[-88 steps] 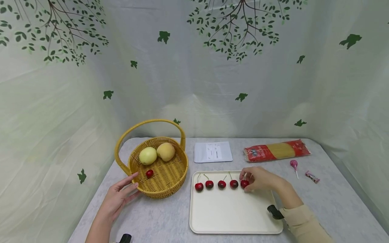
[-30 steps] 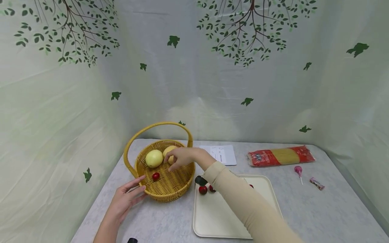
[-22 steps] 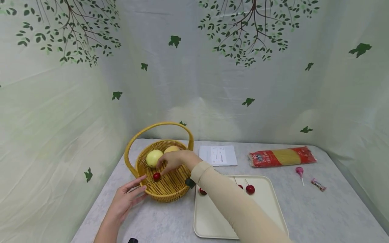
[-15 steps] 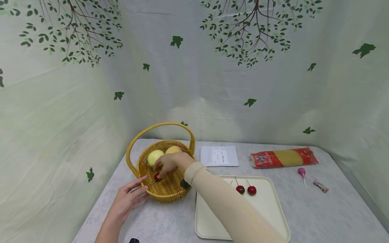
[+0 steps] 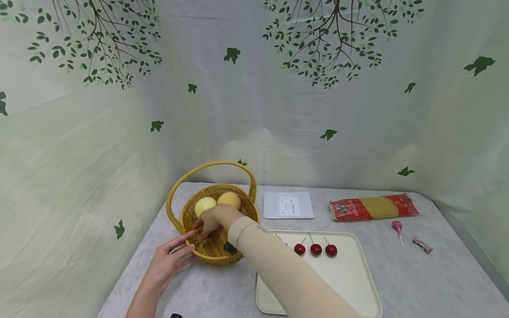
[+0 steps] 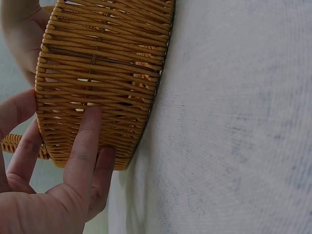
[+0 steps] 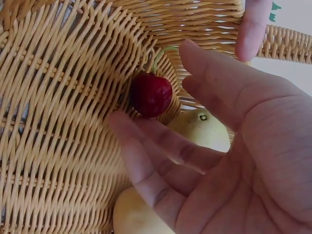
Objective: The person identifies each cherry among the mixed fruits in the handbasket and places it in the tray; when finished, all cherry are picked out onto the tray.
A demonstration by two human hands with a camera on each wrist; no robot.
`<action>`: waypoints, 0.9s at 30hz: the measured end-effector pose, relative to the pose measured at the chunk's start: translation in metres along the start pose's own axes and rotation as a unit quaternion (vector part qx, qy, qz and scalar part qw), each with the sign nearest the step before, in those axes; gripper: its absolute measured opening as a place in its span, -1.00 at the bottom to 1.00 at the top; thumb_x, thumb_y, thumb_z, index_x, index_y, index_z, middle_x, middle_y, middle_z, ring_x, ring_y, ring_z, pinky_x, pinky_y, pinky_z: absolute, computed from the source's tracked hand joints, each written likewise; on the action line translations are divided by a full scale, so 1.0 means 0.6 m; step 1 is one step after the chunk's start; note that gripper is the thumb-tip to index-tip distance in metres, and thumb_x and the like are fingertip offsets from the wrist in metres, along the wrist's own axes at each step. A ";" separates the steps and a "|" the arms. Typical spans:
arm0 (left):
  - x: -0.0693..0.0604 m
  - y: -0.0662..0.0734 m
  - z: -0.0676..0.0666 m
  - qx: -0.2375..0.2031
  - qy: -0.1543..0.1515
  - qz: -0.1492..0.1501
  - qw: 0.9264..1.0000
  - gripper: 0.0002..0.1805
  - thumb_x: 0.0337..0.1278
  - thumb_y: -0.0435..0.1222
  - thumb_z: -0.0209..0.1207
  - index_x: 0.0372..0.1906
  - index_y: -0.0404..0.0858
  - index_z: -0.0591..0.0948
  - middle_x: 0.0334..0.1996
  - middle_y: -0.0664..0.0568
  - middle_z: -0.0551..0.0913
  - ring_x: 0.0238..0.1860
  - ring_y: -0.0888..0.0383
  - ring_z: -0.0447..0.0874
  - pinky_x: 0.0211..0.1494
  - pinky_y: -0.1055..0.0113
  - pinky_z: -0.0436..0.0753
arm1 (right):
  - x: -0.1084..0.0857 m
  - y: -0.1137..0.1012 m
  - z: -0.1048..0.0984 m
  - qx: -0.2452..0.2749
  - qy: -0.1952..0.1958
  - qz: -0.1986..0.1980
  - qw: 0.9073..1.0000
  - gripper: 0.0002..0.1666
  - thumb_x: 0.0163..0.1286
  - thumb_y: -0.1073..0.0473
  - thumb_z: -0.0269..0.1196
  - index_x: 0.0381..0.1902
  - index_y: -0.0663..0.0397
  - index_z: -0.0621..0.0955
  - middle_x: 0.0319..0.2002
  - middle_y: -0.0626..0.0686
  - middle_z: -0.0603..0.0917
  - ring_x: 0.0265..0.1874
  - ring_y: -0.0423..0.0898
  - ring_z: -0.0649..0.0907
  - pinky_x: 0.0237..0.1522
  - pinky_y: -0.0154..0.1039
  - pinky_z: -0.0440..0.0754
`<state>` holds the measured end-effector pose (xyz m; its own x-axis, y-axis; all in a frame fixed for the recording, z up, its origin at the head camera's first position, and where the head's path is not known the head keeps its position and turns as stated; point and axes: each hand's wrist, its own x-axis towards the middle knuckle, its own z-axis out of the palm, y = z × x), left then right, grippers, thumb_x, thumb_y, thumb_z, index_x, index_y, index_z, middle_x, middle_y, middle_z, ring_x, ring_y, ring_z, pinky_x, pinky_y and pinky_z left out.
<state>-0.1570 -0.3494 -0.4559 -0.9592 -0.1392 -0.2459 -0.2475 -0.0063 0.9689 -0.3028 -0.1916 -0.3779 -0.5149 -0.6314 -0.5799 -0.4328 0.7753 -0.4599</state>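
My right hand (image 5: 216, 218) is inside the yellow wicker basket (image 5: 222, 261). In the right wrist view, a dark red cherry (image 7: 151, 95) with a green stem lies against the woven wall, with the fingers (image 7: 161, 136) just beside it. The thumb is apart from the cherry, so the hand is spread around it without pinching. Spread, fairly straight fingers of my left hand (image 6: 73, 190) touch the basket's outer wall and rim. A pale green round fruit (image 5: 205, 205) and a yellow peach-like fruit (image 5: 229, 199) sit at the back of the basket.
A cream tray (image 5: 334, 282) holds a row of cherries (image 5: 316, 250), partly hidden by the right sleeve (image 5: 286, 269). Behind it lie a pale packet (image 5: 288, 205) and a pack of spaghetti (image 5: 374, 207). A pink lollipop (image 5: 396, 225) and a wrapped candy (image 5: 422, 244) are at right.
My right hand has moved from a cherry on the tray into the basket, down to the cherry there, now hidden from the head view. The left hand stays at the basket's rim.
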 end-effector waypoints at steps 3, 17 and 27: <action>0.000 0.000 0.002 -0.005 -0.001 0.000 1.000 -0.38 0.49 -0.29 0.33 0.56 -0.25 0.49 0.40 0.00 0.43 0.28 0.23 0.62 0.31 0.09 0.80 | -0.004 0.001 0.003 -0.012 -0.001 0.007 1.000 -0.33 0.54 -0.05 0.40 0.54 -0.35 0.53 0.28 -0.22 0.68 0.11 -0.19 0.75 0.14 -0.30 0.80; 0.000 -0.001 0.006 -0.005 -0.003 0.002 1.000 -0.36 0.49 -0.29 0.33 0.57 -0.27 0.47 0.45 0.02 0.39 0.31 0.29 0.58 0.33 0.09 0.79 | -0.026 0.009 0.006 -0.043 0.004 -0.015 0.999 -0.74 0.55 0.18 0.38 0.15 -0.08 0.74 -0.11 -0.19 0.68 -0.09 -0.22 0.75 -0.03 -0.37 0.80; 0.000 -0.001 -0.001 0.000 -0.003 0.003 1.000 -0.34 0.47 -0.25 0.35 0.58 -0.23 0.48 0.44 -0.03 0.38 0.24 0.23 0.65 0.29 0.14 0.81 | -0.050 0.037 -0.012 -0.004 0.016 -0.062 0.998 -0.64 0.55 0.26 0.35 0.26 0.07 0.69 -0.19 -0.07 0.63 -0.01 -0.05 0.78 0.20 -0.16 0.81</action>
<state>-0.1566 -0.3497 -0.4563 -0.9619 -0.1324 -0.2394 -0.2407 -0.0062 0.9706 -0.3020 -0.1556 -0.3659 -0.4801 -0.7225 -0.4975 -0.5006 0.6914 -0.5210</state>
